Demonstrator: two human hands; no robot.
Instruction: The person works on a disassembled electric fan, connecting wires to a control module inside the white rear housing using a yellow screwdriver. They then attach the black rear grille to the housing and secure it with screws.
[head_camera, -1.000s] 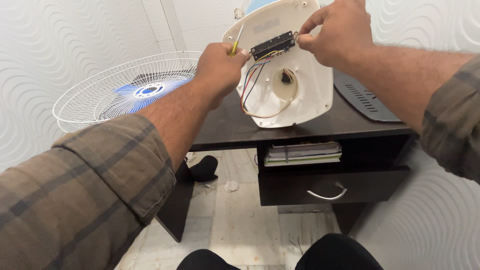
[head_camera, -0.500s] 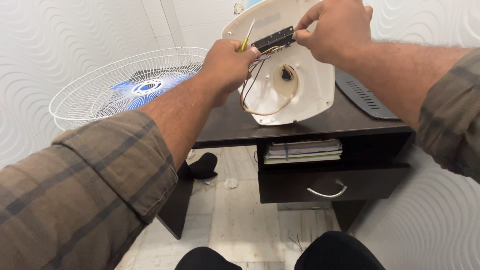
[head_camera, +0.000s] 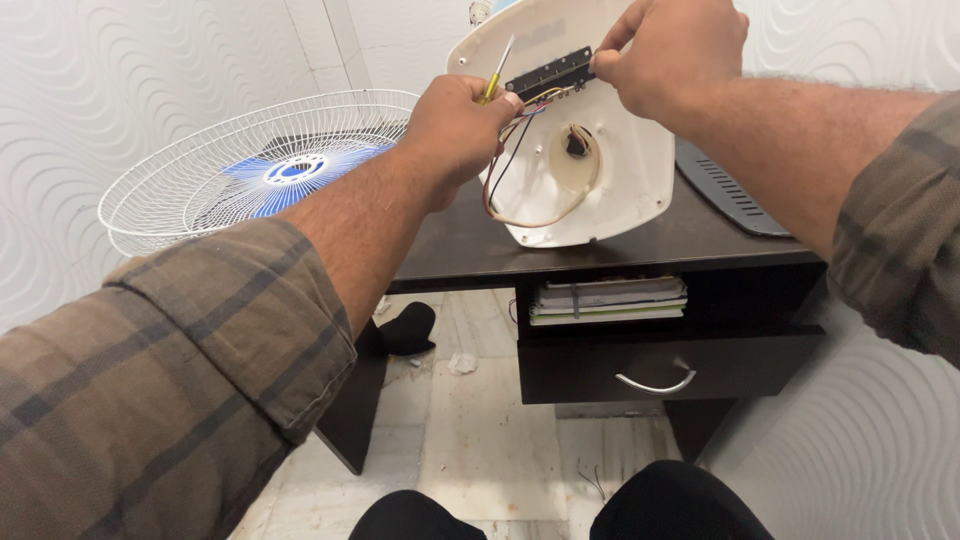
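Behind left hand (head_camera: 462, 122): screwdriver (head_camera: 497, 68) mostly hidden; circuit strip (head_camera: 552, 72) pinched.

Brown-and-grey plaid shirt sleeves rolled above bare forearms; black trousers at the knees.

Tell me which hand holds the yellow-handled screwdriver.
The left hand grips the screwdriver; the right hand pinches the black strip instead.
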